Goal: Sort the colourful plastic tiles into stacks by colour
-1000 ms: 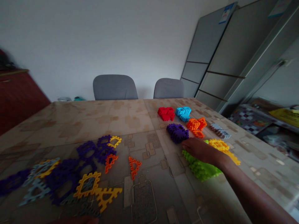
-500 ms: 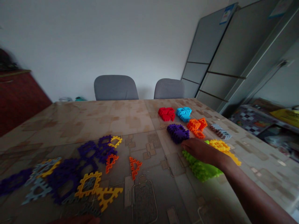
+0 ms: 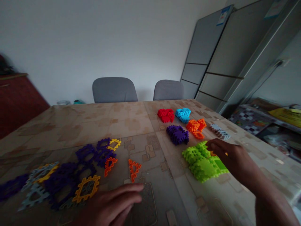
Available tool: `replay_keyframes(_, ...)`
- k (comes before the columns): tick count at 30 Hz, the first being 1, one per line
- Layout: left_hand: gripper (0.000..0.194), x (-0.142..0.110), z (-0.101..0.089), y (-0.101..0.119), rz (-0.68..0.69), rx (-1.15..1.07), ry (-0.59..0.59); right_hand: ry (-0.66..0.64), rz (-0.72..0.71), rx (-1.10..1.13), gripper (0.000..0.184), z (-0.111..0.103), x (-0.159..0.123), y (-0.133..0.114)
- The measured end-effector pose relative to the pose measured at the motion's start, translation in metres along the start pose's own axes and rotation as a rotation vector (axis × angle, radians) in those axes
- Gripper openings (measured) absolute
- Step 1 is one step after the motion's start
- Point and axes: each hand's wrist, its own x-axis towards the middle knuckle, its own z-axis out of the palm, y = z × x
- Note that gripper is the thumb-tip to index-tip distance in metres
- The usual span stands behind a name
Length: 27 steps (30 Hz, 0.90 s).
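From the camera on my head I see my right hand over the right side of the table. Its fingers are curled loosely and the fingertips touch the far right edge of the green stack of toothed pieces, which lies flat on the table just in front of me. A bit of a yellow piece shows under my fingers; I cannot tell if I really hold it or only cover it.

My left hand lies low at the near edge, palm down, fingers stretched and close together, pointing to the right. It holds nothing. Just beside it are a yellow square frame and an orange triangle, and it touches neither of them.

Beyond the green stack stand the other sorted heaps: the purple stack, the red stack, the blue stack, the orange stack and a grey stack to the right. On the left side loose purple frames, grey ones and yellow ones lie scattered. Two grey chairs stand behind the table.
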Motion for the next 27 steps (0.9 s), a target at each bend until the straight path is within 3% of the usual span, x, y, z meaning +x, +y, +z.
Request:
replay_keyframes(5,0.036,0.098,0.036,0.023,0.102,-0.08,-0.202,0.061,0.028,0.002,0.035,0.006,-0.005,0.006)
replay_keyframes(9,0.034,0.142,0.064,0.024,0.142,-0.094,-0.23,0.006,-0.077,-0.038,0.035,0.016,0.005,0.001)
replay_keyframes(15,0.039,0.158,0.082,0.023,0.167,-0.104,-0.254,-0.072,-0.115,-0.142,0.036,0.038,0.003,-0.003)
replay_keyframes(27,0.042,0.165,0.093,0.024,0.209,-0.097,-0.245,-0.077,-0.173,-0.202,0.034,0.048,0.001,-0.001)
